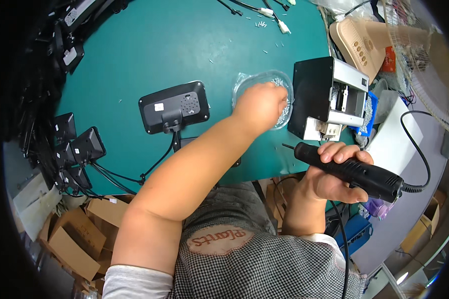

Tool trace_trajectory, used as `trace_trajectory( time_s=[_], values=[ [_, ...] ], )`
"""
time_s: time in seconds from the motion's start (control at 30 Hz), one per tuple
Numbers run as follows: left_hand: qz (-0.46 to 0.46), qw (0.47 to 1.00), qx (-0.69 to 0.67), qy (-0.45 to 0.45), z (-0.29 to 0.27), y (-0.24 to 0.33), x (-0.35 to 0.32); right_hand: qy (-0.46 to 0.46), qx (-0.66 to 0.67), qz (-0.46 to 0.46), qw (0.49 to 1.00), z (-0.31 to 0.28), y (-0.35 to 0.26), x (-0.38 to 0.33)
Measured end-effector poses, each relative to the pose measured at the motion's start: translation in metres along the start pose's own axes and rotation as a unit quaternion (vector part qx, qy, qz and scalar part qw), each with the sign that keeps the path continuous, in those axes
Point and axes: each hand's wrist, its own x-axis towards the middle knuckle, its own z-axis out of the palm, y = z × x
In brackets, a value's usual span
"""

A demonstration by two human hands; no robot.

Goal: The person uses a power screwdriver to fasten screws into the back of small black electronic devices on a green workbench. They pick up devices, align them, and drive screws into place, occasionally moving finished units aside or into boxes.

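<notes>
My left hand [262,105] reaches over a clear plastic tub [237,92] of small silver screws [281,119]. Its fingers are curled together inside the rim; what they pinch, if anything, is hidden. On the right, my right hand [336,172] is wrapped round a black electric screwdriver [351,174], its thin bit pointing left toward the tub. A black display unit [174,107] lies to the left of the tub, its back with a speaker grille facing up and a short stalk mount below. My left forearm covers part of a second black piece beneath it.
A black and silver screw feeder machine [313,94] stands right of the tub. More black display units [87,145] with cables crowd the left edge of the green table [199,45]. Loose screws and white connectors [283,27] lie at the back. A fan [429,55] stands far right; cardboard boxes [77,239] sit below left.
</notes>
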Motion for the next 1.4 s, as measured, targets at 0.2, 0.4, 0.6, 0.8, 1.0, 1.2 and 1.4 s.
trace_trajectory(
  time_s=[0.2, 0.4, 0.6, 0.8, 1.0, 1.2, 1.4],
  values=[
    [-0.291, 0.716, -0.628, -0.090, -0.020, 0.002, -0.009, -0.014, 0.042, 0.018, 0.999, 0.001, -0.007, 0.014],
    [-0.232, 0.702, -0.670, -0.065, -0.046, 0.001, -0.049, -0.049, 0.108, 0.037, 0.992, 0.019, -0.017, 0.022],
    [-0.272, 0.804, -0.521, -0.093, -0.088, 0.012, -0.123, -0.029, 0.219, 0.102, 0.970, 0.054, -0.029, 0.008],
    [-0.179, 0.849, -0.498, -0.006, -0.089, 0.019, -0.189, -0.038, 0.259, 0.189, 0.946, 0.074, -0.033, -0.028],
    [-0.146, 0.866, -0.478, -0.011, -0.086, 0.014, -0.212, -0.026, 0.263, 0.212, 0.941, 0.078, -0.034, -0.049],
    [-0.180, 0.812, -0.552, -0.053, -0.088, 0.012, -0.241, -0.021, 0.255, 0.236, 0.938, 0.091, -0.043, -0.071],
    [-0.195, 0.854, -0.481, -0.038, -0.095, 0.005, -0.264, -0.050, 0.243, 0.245, 0.937, 0.107, -0.044, -0.089]
  ],
)
